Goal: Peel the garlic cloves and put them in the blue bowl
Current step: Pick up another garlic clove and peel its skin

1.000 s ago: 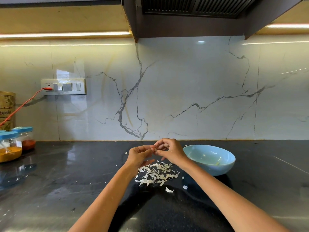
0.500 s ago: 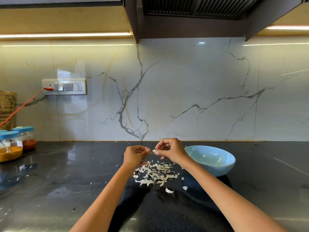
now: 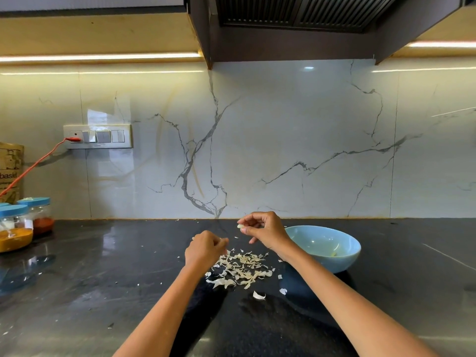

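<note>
Your right hand (image 3: 265,231) pinches a pale garlic clove (image 3: 240,226) at its fingertips, raised just left of the blue bowl (image 3: 325,247), while your left hand (image 3: 204,249), fingers curled together, hovers over the heap of peels (image 3: 242,270) on the dark counter (image 3: 103,279); whether it holds anything cannot be told.

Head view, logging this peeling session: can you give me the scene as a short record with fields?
right hand: pinches a garlic clove at its fingertips, raised, left of the bowl
left hand: fingers curled over the peel pile; whether it holds a peel can't be told
blue bowl: on the black counter, something small and pale inside
spice jars: far left
</note>
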